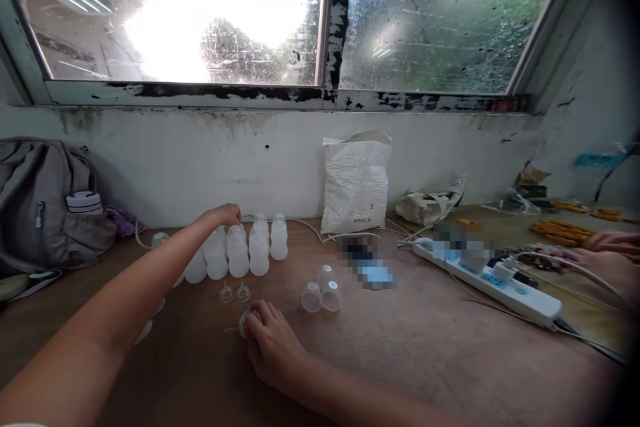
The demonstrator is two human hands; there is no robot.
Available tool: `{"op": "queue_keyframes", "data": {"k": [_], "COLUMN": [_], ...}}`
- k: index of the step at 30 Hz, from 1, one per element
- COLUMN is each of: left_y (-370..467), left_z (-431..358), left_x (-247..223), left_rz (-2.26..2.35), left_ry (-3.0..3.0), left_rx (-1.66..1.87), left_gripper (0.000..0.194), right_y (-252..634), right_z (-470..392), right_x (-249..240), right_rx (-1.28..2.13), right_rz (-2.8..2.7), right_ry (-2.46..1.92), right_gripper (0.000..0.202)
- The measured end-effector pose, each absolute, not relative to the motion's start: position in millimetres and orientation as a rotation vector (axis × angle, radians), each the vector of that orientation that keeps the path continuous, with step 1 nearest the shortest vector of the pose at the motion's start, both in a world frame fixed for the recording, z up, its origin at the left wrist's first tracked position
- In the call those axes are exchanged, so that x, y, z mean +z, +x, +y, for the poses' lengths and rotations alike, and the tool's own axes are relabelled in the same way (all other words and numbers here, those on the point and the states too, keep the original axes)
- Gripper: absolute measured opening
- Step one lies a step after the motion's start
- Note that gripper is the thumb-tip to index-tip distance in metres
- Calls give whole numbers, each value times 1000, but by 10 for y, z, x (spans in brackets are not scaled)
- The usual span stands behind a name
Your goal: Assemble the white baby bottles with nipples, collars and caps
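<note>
Frosted baby bottles (259, 257) stand grouped on the brown table. My left hand (227, 214) reaches over them, its fingers closed and pointing down near the top of one bottle (238, 255); what they pinch is hidden. Two clear bottle nipples (243, 292) sit in front of the bottles. Nearer to me, my right hand (273, 340) curls its fingers round a clear round piece (244, 323) at table level, mostly covered by the fingers. To its right, three clear dome caps (311, 297) are bunched together. More clear round pieces (145, 331) lie partly behind my left forearm.
A white plastic package (356, 183) leans on the wall. A white power strip (520, 300) with cables lies at right, near another person's hand (600, 270) and yellow items (565, 232). A grey backpack (45, 207) stands at left. A blurred-out patch (373, 270) covers something mid-table.
</note>
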State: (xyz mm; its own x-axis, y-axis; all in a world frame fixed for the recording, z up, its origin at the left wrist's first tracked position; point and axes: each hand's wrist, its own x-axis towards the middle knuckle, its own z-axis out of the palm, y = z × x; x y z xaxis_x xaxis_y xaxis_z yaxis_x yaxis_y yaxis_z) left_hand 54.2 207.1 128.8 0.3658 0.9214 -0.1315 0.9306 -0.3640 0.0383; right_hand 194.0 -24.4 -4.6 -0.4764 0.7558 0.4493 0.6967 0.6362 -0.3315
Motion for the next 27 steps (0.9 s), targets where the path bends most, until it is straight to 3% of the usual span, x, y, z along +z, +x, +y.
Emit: {"op": "queue_keyframes", "data": {"k": [7,14,18,24,27], "left_y": [394,170,108,33,68], "left_z": [1953,1106,603,285,202], "left_x": [1822,2496,2368,1777,1568], "left_rz": [1788,1724,1574,1359,1303], "left_ry": [2666,2809,2745,2600,2526], "left_rx": [123,615,471,189,198], "left_gripper": [30,34,32,15,11], "right_y": [1946,1942,1944,1956,1977], "right_z": [-258,-254,-207,-146,-122], "right_x": [-11,2,-65,-109,-53], "right_rx": [135,313,379,610,738], "right_rz": [-2302,-2089,-1975,-1745,-1574], "right_ry": [-1133,-1213,-1207,-1220,-1210], "right_gripper": [21,14,37,51,43]}}
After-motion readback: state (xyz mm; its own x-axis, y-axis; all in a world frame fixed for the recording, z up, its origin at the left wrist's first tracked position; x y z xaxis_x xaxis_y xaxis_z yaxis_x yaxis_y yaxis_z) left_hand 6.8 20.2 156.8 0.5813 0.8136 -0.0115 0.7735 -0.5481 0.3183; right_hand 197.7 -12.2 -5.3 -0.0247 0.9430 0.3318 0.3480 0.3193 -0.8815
